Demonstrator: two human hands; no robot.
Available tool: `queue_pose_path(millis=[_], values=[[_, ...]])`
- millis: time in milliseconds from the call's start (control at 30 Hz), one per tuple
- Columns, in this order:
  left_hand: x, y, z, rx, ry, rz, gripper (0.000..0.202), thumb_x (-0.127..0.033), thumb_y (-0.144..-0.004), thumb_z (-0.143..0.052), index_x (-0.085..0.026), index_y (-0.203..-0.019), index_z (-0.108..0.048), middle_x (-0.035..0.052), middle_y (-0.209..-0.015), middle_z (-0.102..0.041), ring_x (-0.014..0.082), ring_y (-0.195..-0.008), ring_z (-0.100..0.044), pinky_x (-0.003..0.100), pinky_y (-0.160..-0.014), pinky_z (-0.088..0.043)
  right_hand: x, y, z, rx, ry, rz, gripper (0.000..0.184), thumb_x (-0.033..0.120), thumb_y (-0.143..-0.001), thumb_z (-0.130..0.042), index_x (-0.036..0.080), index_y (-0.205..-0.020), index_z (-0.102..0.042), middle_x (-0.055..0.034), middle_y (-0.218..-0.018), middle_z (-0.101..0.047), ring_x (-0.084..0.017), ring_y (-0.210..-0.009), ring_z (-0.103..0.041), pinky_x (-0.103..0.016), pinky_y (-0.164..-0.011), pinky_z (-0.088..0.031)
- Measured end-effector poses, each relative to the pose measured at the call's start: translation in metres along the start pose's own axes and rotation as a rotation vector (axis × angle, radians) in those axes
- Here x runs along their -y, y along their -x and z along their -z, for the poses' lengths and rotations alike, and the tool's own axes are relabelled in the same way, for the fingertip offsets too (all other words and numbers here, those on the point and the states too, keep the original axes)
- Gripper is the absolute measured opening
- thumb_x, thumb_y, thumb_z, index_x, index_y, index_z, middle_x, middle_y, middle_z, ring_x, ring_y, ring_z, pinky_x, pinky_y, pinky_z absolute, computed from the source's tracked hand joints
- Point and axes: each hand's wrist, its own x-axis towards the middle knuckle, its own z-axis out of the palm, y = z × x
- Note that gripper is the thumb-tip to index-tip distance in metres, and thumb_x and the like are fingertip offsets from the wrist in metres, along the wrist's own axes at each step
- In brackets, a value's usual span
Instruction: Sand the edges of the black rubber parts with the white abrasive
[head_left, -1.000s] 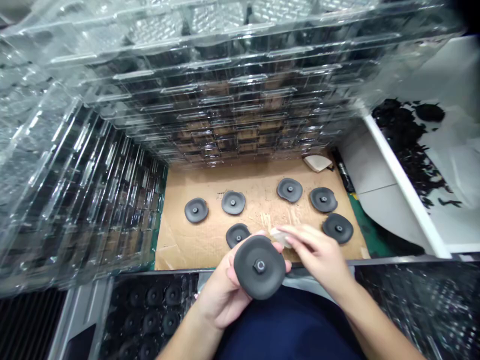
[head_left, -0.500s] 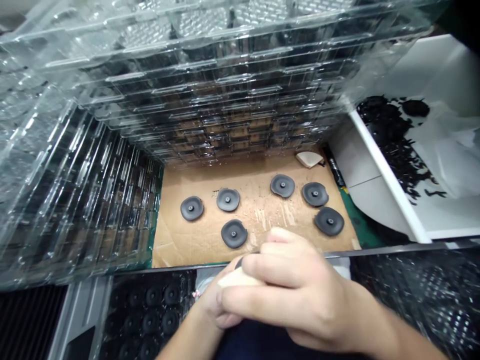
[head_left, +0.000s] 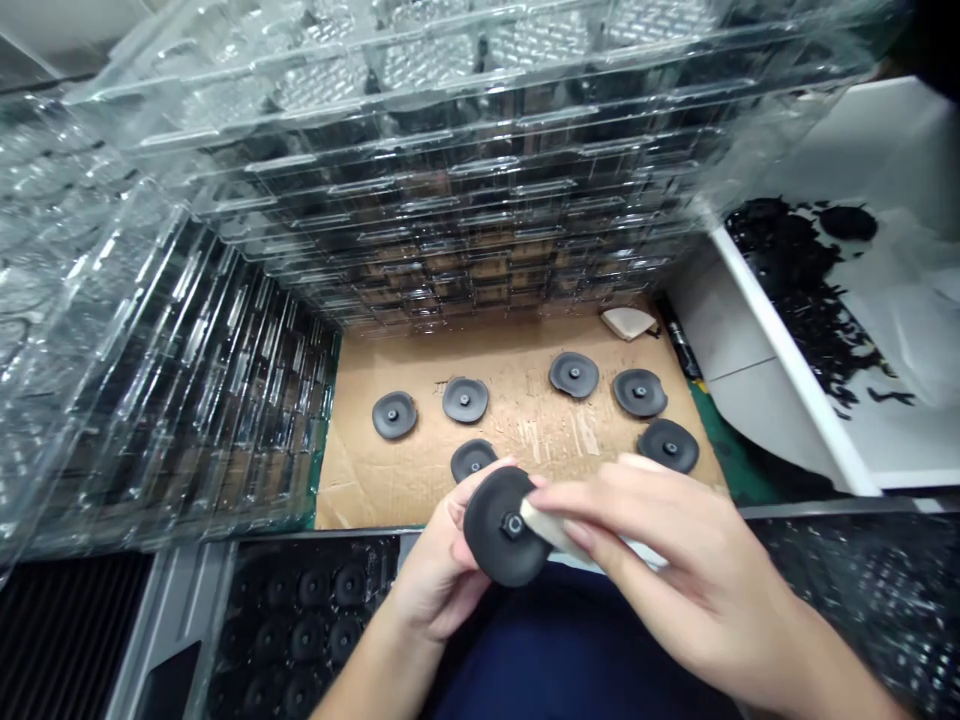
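Note:
My left hand (head_left: 435,575) is closed round the edge of a black dish-shaped disc (head_left: 491,540), its hollow face turned up toward me. A small raised hub with a metal insert stands in the disc's middle. Between the thumb and fingers of my right hand (head_left: 675,560) is a cream-coloured pad (head_left: 553,528). The pad's tip rests against the disc beside the hub. Just beyond my hands, a similar black disc (head_left: 471,458) lies on the cardboard, partly covered by the held one.
Several more discs (head_left: 574,374) lie on the cardboard sheet (head_left: 360,485). A cream wedge-shaped pad (head_left: 628,322) and a black marker-like tool (head_left: 679,340) lie at back right. Stacked clear plastic trays (head_left: 450,200) wall the back and left. A white bin (head_left: 795,350) holds black scraps.
My hands were clasped together over the disc and pad. Now my right hand has drawn back to the right, and the disc's face shows with the pad's tip at its hub.

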Motion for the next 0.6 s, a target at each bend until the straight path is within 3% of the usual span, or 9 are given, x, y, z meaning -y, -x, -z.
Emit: queue_pose_path(millis=[67,133,300,367,433,533,600], values=[[-0.003,0.0,0.0,0.039,0.047,-0.021,0.053,-0.031,-0.05,-0.085,-0.024,-0.101,-0.069,0.0007,-0.101,-0.072,0.0163,-0.09,-0.066,0.024,-0.084,-0.049,-0.007,0.012,0.004,0.111,-0.174,-0.066,0.023,0.012,-0.087,-0.052,0.024,-0.101,-0.066,0.0033,-0.075,-0.067,-0.009,-0.063,-0.057,-0.022,-0.06,-0.044],[-0.006,-0.001,-0.002,0.087,0.062,-0.027,0.05,-0.027,-0.053,-0.084,-0.025,-0.101,-0.069,-0.0005,-0.102,-0.071,0.0178,-0.089,-0.067,0.027,-0.084,-0.051,-0.015,0.022,0.005,0.127,-0.294,-0.129,0.02,0.018,-0.087,-0.055,0.027,-0.099,-0.068,0.0027,-0.081,-0.07,-0.011,-0.07,-0.062,-0.021,-0.06,-0.047],[-0.004,-0.005,-0.008,0.1,0.066,0.011,0.053,-0.029,-0.048,-0.086,-0.026,-0.099,-0.069,-0.0012,-0.101,-0.072,0.0154,-0.093,-0.066,0.022,-0.086,-0.049,-0.014,0.029,0.0,-0.235,-0.227,-0.263,0.022,0.02,-0.086,-0.057,0.033,-0.102,-0.066,0.0053,-0.095,-0.07,-0.011,-0.084,-0.065,-0.018,-0.069,-0.051],[0.0,-0.005,-0.011,0.014,0.047,-0.004,0.06,-0.031,-0.044,-0.087,-0.026,-0.102,-0.068,-0.0003,-0.102,-0.071,0.0142,-0.093,-0.065,0.02,-0.083,-0.048,-0.003,0.02,-0.006,-0.352,-0.131,-0.198,0.026,0.018,-0.087,-0.055,0.032,-0.107,-0.063,0.0048,-0.1,-0.068,-0.011,-0.087,-0.063,-0.018,-0.073,-0.05],[0.003,-0.004,-0.012,-0.079,0.011,-0.014,0.066,-0.034,-0.046,-0.086,-0.025,-0.108,-0.065,0.0022,-0.105,-0.07,0.0157,-0.093,-0.064,0.022,-0.085,-0.048,0.01,0.009,-0.014,-0.417,0.011,-0.035,0.027,0.015,-0.088,-0.051,0.022,-0.113,-0.06,-0.0012,-0.1,-0.068,-0.013,-0.087,-0.062,-0.023,-0.077,-0.05],[0.004,-0.002,-0.01,-0.164,-0.028,-0.065,0.06,-0.03,-0.053,-0.084,-0.025,-0.109,-0.063,0.003,-0.103,-0.069,0.0185,-0.095,-0.064,0.028,-0.089,-0.047,0.021,-0.005,-0.021,-0.302,0.113,0.149,0.026,0.011,-0.088,-0.047,0.009,-0.111,-0.06,-0.0072,-0.088,-0.069,-0.016,-0.077,-0.061,-0.03,-0.073,-0.05],[0.003,-0.001,-0.01,-0.188,-0.031,-0.135,0.059,-0.025,-0.051,-0.085,-0.027,-0.106,-0.064,-0.0002,-0.103,-0.07,0.0179,-0.095,-0.064,0.027,-0.088,-0.048,0.022,-0.009,-0.02,-0.132,0.04,0.102,0.022,0.009,-0.087,-0.049,0.012,-0.103,-0.063,-0.0028,-0.08,-0.068,-0.013,-0.068,-0.059,-0.026,-0.066,-0.049]])
